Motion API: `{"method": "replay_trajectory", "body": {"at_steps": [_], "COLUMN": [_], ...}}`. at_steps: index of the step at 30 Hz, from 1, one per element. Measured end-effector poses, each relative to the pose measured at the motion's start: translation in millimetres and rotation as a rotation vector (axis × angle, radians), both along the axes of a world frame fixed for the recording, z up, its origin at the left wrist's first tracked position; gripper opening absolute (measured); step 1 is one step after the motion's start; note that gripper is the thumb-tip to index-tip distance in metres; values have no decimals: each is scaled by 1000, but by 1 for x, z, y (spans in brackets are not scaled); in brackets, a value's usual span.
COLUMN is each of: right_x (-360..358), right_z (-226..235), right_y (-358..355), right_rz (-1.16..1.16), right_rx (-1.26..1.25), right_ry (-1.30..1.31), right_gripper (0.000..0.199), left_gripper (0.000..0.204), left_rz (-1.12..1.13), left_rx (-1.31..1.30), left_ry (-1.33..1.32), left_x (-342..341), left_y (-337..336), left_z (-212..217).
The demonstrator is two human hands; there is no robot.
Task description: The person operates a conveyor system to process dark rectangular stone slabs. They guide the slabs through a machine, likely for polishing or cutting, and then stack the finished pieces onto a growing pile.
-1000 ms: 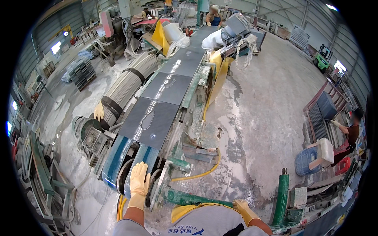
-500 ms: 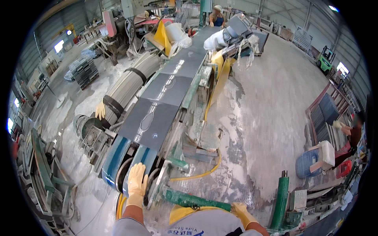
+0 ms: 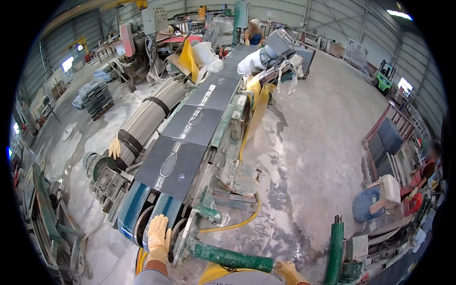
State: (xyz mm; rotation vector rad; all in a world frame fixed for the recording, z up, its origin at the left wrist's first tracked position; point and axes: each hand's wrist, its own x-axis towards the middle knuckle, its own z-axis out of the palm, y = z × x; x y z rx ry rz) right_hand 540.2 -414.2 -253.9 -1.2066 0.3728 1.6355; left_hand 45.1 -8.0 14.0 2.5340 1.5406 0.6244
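Observation:
My left hand (image 3: 158,238), in a cream rubber glove, lies with its fingers stretched out on the blue belt (image 3: 167,206) at the near end of a conveyor. Just beyond it rests a dark grey stone slab (image 3: 190,164), wet and shiny along its middle. A second slab (image 3: 204,129) and others follow in a row along the conveyor. At the lower edge my gloved right hand (image 3: 289,272) is beside the end of a green pipe (image 3: 232,256), its fingers loosely extended with nothing seen in them; part of it is cut off.
A spare glove (image 3: 115,147) hangs by a ribbed grey roll (image 3: 152,111) left of the conveyor. A yellow hose (image 3: 237,227) crosses the wet floor. One person (image 3: 254,34) stands at the far end; another (image 3: 425,173) is at right, near a blue barrel (image 3: 366,203) and red crate (image 3: 412,204).
The whole view has tilted upward, so the conveyor and my hands sit lower. My left hand stays on the belt. The person at right has lowered a hand from the slabs toward the red crate.

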Motion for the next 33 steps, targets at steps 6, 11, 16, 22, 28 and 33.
{"method": "replay_trajectory", "body": {"at_steps": [6,11,16,22,28,33], "right_x": [-6,15,15,-17,-49,-22], "right_z": [7,0,35,110,151,70], "right_y": [26,27,79,136,183,159], "right_rz": [-146,-231,-138,-78,258,-196], "right_rx": [36,36,141,239,492,259], "right_ry": [46,-170,-172,-239,-143,782], "right_gripper": [19,19,32,47,51,51], "left_gripper": [49,49,47,47,47,48], "left_rz": [-32,-19,-1,8,-5,-14], "left_rx": [31,41,55,78,78,65], "left_ry": [-11,-11,-41,-58,-60,-58], "left_x": [-9,-16,-20,-26,-25,-21], "left_y": [0,-2,-11,-16,-14,-11], "left_z": [-5,-5,3,3,2,-1]}}
